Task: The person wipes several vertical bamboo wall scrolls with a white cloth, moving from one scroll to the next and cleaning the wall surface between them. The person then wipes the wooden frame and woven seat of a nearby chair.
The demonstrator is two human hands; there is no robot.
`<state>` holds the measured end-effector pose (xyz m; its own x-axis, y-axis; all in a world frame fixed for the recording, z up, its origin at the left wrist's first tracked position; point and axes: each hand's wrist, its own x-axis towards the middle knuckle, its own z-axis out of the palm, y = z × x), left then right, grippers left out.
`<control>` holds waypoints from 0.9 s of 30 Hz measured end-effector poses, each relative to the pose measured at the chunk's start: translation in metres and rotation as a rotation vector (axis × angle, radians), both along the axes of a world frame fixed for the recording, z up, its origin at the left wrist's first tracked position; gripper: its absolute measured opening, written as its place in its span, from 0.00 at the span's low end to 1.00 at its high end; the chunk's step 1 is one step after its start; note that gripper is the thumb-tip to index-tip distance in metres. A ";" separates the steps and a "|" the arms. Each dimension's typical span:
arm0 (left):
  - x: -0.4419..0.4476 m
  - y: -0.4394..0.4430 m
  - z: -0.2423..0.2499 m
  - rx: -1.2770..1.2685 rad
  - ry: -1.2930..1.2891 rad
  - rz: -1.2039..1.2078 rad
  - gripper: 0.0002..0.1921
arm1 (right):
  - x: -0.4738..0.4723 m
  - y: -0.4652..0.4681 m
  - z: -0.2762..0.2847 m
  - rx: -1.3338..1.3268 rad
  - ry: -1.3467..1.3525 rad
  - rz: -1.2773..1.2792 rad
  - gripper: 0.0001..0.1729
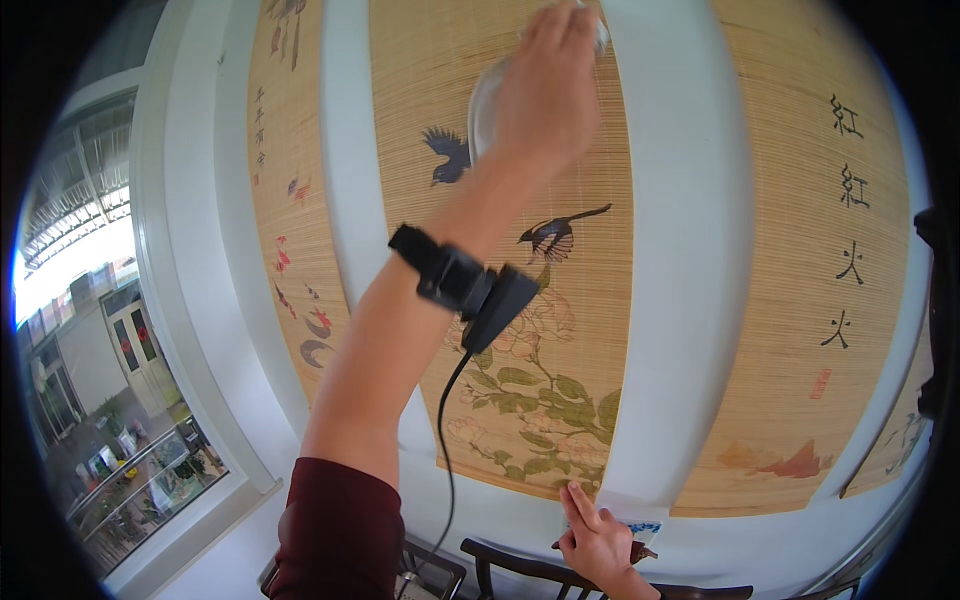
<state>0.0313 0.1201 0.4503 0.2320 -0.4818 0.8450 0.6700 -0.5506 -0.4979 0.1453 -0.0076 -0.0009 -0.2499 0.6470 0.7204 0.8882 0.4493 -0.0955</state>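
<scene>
My left hand [551, 86], blurred, is high on the middle hanging bamboo scroll [592, 315], its fingers closed over a white cloth [602, 36] against the surface. A pale, round-edged patch [484, 101] shows beside this hand; whether it is cloth or print I cannot tell. Painted birds, blossoms and leaves cover the scroll. Low down, my right hand [600, 544] holds nothing, and two extended fingertips touch the scroll's bottom edge. A black strap with a device [454, 277] circles my left wrist, and a black cable [448, 442] hangs from it.
Other bamboo scrolls hang on the white wall [682, 225]: one to the left [289, 217] and one with writing to the right [795, 300]. Dark wooden chairs [517, 561] stand below. A blue-and-white item [646, 529] is behind my right hand. A window [112, 337] is at left.
</scene>
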 end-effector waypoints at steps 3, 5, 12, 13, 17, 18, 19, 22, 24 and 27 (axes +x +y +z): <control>-0.020 0.008 0.035 0.127 -0.022 -0.018 0.18 | -0.001 0.000 -0.003 0.001 0.017 0.001 0.40; -0.035 0.013 0.044 0.050 -0.138 -0.069 0.19 | -0.001 0.000 -0.003 0.003 0.015 -0.010 0.40; -0.113 0.029 0.016 -0.256 -0.483 0.043 0.21 | -0.004 -0.003 0.002 0.023 -0.005 -0.026 0.40; -0.117 0.031 0.014 -0.262 -0.501 0.034 0.22 | -0.004 -0.004 0.003 0.014 -0.007 -0.025 0.40; -0.113 0.023 0.020 -0.253 -0.422 0.082 0.24 | -0.001 -0.007 0.005 0.000 0.005 0.001 0.40; -0.106 0.018 0.023 -0.304 -0.377 0.116 0.25 | 0.000 -0.007 0.005 -0.004 0.013 0.009 0.40; -0.094 0.013 0.027 -0.243 -0.301 0.088 0.25 | 0.000 -0.007 0.005 -0.003 0.021 0.014 0.40; -0.032 0.004 0.039 -0.166 -0.151 0.043 0.27 | 0.000 -0.006 0.003 -0.005 0.036 0.021 0.40; 0.000 0.001 0.058 -0.034 -0.102 0.050 0.27 | 0.001 -0.005 0.001 -0.004 0.030 0.015 0.40; 0.024 0.004 0.096 -0.112 0.010 -0.126 0.20 | 0.002 -0.003 -0.001 -0.010 0.037 0.029 0.40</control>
<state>0.0549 0.1242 0.5467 0.1847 -0.4106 0.8929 0.5871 -0.6825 -0.4353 0.1477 -0.0110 -0.0019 -0.2422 0.6469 0.7231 0.8705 0.4740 -0.1325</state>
